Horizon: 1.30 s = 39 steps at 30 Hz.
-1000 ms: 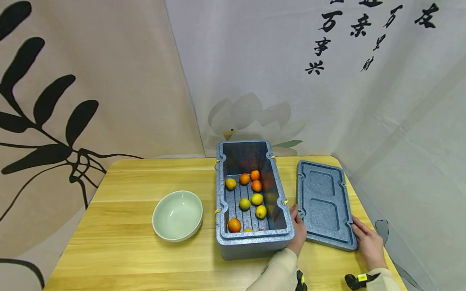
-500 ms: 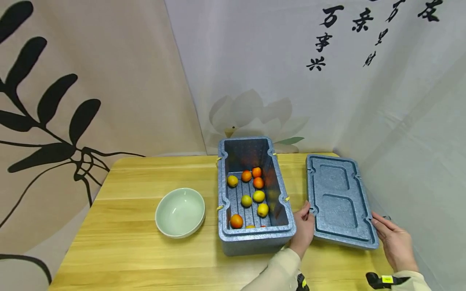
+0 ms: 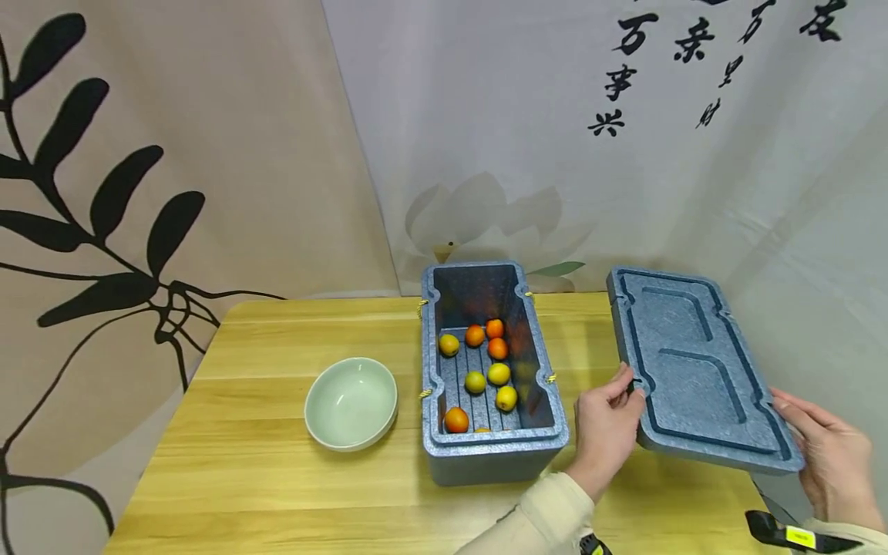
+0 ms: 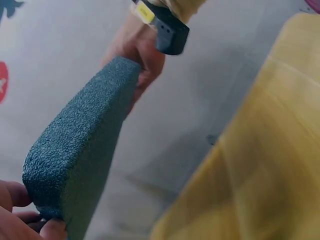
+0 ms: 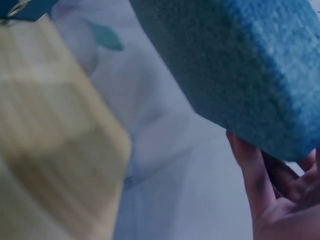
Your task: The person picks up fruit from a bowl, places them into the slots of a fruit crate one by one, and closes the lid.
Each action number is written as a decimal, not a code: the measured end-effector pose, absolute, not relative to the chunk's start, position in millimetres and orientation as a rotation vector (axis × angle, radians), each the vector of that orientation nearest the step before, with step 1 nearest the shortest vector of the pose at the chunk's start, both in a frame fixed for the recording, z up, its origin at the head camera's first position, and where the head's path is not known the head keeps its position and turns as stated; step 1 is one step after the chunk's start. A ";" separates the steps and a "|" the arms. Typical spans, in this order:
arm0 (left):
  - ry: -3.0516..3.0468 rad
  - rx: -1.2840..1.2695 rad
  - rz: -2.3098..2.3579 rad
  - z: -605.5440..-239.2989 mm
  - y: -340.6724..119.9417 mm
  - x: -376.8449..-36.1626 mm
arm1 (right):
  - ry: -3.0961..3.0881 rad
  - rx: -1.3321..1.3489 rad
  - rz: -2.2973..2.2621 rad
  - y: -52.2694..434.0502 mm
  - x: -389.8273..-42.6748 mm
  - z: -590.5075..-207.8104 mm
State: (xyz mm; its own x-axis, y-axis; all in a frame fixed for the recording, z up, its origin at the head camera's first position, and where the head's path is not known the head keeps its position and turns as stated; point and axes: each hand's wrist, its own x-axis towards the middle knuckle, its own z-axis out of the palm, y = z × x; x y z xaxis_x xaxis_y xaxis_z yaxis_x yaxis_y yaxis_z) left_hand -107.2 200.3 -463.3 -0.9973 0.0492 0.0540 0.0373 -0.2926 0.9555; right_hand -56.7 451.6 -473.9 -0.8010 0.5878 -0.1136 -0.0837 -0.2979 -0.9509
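Note:
A blue-grey foam box lid [image 3: 701, 370], its recessed inner side facing up, is held over the table's right edge. My left hand [image 3: 607, 424] grips its left edge with curled fingers, thumb on top. On the opposite edge my right hand [image 3: 825, 447] holds it, fingers partly hidden beneath. In the left wrist view the lid [image 4: 82, 130] shows edge-on, with my left fingertips [image 4: 15, 192] around its corner. The right wrist view looks up at the lid's underside [image 5: 215, 65], off the tabletop, my right fingers [image 5: 250, 165] reaching under it.
Left of the lid stands an open foam box [image 3: 496, 459] with several oranges [image 3: 456, 420] and lemons [image 3: 499, 374] inside. A pale green bowl [image 3: 351, 405] sits farther left on the wooden table [image 3: 264, 462]. A printed cloth [image 3: 520, 116] hangs behind.
Both hands have lifted the lid from the tabletop and carried it right, past the table's edge. The box, fruit and bowl stay in place; the head view shifts slightly.

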 end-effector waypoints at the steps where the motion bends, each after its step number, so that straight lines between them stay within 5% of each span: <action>1: 1.866 0.136 2.514 -457.7 198.4 -106.0 | -1.536 -0.613 2.134 451.7 -56.4 -469.8; 16: 1.857 0.216 2.570 -387.7 136.4 -133.5 | -1.634 -0.399 2.145 413.8 -92.6 -403.1; 39: 2.086 0.052 2.547 -370.0 -3.8 -162.2 | -1.770 0.175 2.250 288.7 -158.3 -378.6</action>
State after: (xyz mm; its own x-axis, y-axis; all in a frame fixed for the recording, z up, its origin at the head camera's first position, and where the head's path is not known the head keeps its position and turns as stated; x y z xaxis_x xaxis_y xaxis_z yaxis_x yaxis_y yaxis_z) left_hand -162.2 -3.8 -370.0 -0.9882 -0.0963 0.1191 0.1358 -0.1906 0.9722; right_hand -158.3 288.7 -378.6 -0.9555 0.1380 0.2606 -0.2858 -0.2155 -0.9338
